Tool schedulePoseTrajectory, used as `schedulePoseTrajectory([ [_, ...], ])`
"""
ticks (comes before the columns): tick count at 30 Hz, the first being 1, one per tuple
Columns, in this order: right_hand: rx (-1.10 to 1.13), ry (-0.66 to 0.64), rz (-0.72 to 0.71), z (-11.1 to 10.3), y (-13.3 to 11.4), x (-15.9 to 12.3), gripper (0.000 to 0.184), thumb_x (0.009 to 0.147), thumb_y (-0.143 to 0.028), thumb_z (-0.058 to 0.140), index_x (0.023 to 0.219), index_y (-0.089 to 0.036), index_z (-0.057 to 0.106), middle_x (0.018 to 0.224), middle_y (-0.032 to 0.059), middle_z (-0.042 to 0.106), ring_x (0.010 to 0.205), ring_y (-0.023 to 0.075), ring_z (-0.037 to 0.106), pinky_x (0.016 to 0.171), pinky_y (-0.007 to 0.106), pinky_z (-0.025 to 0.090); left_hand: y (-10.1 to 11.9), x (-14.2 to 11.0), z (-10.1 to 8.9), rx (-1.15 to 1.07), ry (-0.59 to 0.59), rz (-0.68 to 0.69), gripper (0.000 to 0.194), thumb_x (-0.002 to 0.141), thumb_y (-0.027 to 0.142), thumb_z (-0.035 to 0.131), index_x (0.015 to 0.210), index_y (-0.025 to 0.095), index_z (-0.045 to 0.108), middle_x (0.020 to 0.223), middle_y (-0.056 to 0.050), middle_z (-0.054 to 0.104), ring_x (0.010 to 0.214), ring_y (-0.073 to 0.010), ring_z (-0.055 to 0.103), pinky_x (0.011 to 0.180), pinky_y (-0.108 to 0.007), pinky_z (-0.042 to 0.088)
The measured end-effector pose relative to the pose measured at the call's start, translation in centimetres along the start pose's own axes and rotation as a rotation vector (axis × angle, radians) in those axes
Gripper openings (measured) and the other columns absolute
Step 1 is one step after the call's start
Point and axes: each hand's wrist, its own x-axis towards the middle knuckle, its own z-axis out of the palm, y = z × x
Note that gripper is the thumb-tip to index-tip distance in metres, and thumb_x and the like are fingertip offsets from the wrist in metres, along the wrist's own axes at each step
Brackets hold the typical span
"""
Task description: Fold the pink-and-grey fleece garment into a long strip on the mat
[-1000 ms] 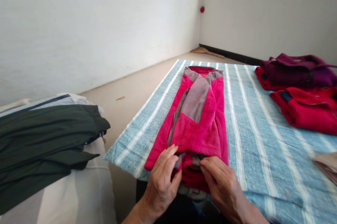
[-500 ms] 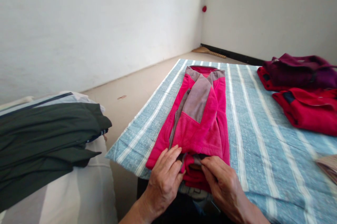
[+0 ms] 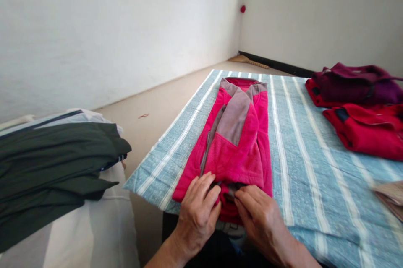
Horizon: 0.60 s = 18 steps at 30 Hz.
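A pink fleece jacket (image 3: pixel 234 142) with grey shoulder patches lies folded lengthwise on a blue striped cloth (image 3: pixel 302 163), collar at the far end. My left hand (image 3: pixel 197 211) and my right hand (image 3: pixel 256 215) rest side by side on its near hem at the cloth's front edge. Both hands curl their fingers down onto the hem, pinching the fabric there between fingertips and thumbs.
A pile of dark red and maroon garments (image 3: pixel 359 108) sits at the right of the cloth. A dark green garment (image 3: pixel 53 171) lies over white fabric on the left. A tan item (image 3: pixel 392 196) pokes in at the right edge. Bare floor (image 3: pixel 163 104) runs along the white wall.
My hands have drawn slightly closer together on the hem. The jacket lies where it did.
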Motion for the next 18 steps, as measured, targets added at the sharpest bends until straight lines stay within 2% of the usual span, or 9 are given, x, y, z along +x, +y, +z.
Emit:
schedulePoseTrajectory([
  [6,-0.091,-0.052,-0.016,0.22,-0.1,0.0,0.018,0.094,-0.012,0.043,0.082,-0.019,0.055,0.074,0.0036,0.057,0.067,0.0166,0.053,0.062,0.029,0.041,-0.04,-0.15,-0.13,-0.013,-0.008,0.014,0.02,0.084,0.006,0.05,0.1,0.014,0.059,0.112,-0.018,0.066,0.11,-0.0286,0.062,0.094,-0.048,0.052],
  [15,-0.157,-0.151,-0.06,-0.07,-0.34,-0.68,0.016,0.09,-0.009,0.044,0.097,-0.017,0.056,0.084,0.0066,0.06,0.075,0.021,0.055,0.065,0.033,0.043,-0.2,-0.35,-0.32,-0.011,-0.05,0.023,0.022,0.085,0.007,0.048,0.102,0.015,0.059,0.116,-0.018,0.065,0.113,-0.0283,0.061,0.094,-0.048,0.052],
  [18,-0.16,-0.177,-0.05,-0.09,-0.35,-0.83,0.014,0.089,-0.008,0.046,0.094,-0.017,0.056,0.086,0.0071,0.06,0.078,0.022,0.055,0.066,0.034,0.045,-0.14,-0.35,-0.28,-0.016,-0.052,0.024,0.021,0.085,0.007,0.048,0.102,0.014,0.059,0.116,-0.018,0.065,0.114,-0.0287,0.06,0.095,-0.049,0.052],
])
